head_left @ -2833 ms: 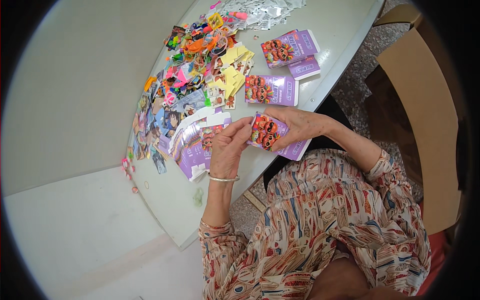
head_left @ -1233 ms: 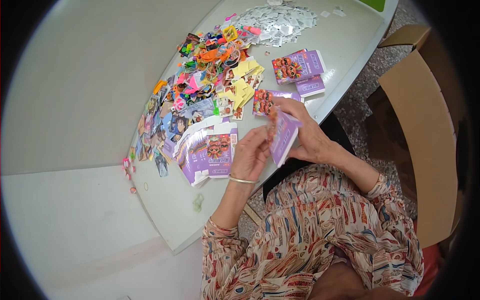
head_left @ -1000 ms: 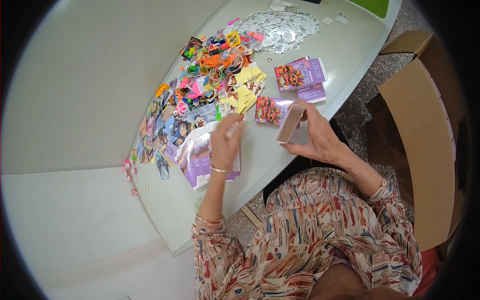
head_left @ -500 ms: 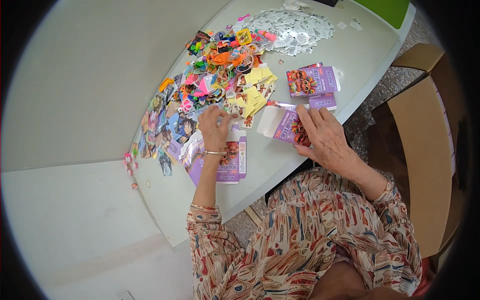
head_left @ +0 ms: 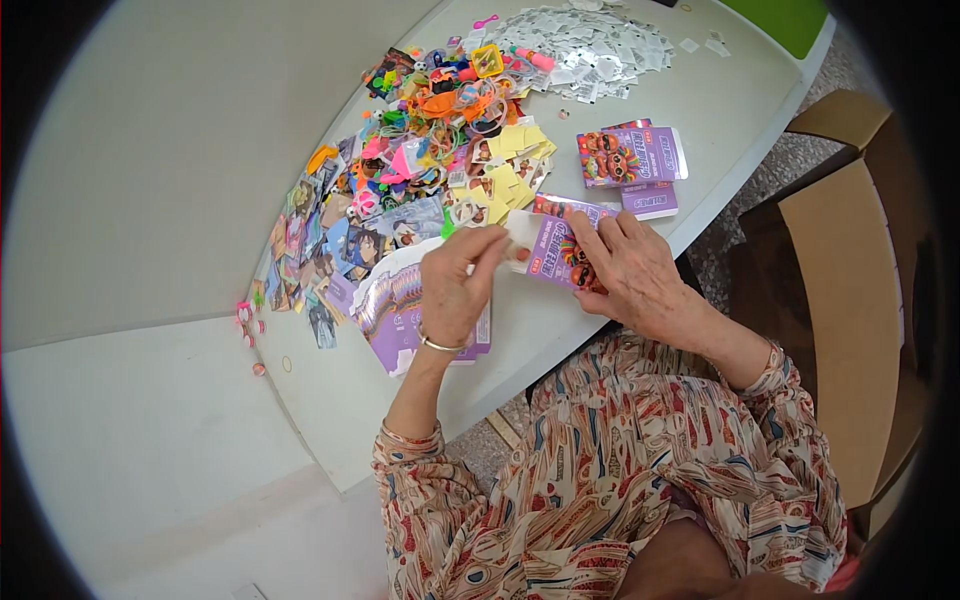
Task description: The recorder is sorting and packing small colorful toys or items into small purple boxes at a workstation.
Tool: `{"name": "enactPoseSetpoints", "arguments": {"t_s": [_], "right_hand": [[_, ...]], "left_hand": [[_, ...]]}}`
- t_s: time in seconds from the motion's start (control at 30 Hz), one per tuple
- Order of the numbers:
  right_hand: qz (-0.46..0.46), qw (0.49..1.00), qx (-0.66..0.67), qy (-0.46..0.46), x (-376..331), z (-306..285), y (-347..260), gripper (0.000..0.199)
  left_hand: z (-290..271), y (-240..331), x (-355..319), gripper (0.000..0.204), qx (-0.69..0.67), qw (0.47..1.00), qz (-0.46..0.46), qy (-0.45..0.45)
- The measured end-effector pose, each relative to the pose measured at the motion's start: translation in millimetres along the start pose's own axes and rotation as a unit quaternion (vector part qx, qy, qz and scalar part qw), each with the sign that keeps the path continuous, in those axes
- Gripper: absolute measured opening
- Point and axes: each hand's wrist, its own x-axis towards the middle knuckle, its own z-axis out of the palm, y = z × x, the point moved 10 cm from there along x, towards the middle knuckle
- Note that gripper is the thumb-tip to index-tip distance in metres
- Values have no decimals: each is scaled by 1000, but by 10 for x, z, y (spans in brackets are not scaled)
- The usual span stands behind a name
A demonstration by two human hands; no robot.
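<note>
My right hand [head_left: 628, 267] grips a small purple box [head_left: 548, 250] with an orange picture, its open white flap end turned to the left. My left hand [head_left: 458, 283] has its fingertips pinched at that open end, on something small that I cannot make out. Just under my left hand lies a stack of flat purple box blanks [head_left: 400, 315] on the white table [head_left: 330, 400]. A silver bangle circles my left wrist.
A heap of colourful small toys and rings [head_left: 440, 110], yellow cards [head_left: 510, 160] and picture cards [head_left: 330, 240] fills the table's far left. Small clear packets [head_left: 590, 40] lie at the far end. Finished purple boxes [head_left: 635, 160] sit right; a cardboard carton [head_left: 850, 300] stands beside the table.
My left hand reached to the toy heap and has come back to the box's open end. My right hand has lowered the purple box flat and turned its opening leftward.
</note>
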Motion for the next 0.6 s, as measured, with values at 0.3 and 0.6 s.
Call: {"name": "enactPoseSetpoints", "arguments": {"t_s": [0.3, 0.6], "right_hand": [[11, 1000, 14, -10, -26, 7, 96, 87], [16, 1000, 24, 2, -30, -28, 133, 80]], "left_hand": [[-182, -779, 328, 23, 101, 994, 15, 36], [-6, -798, 343, 19, 312, 942, 88, 89]]}}
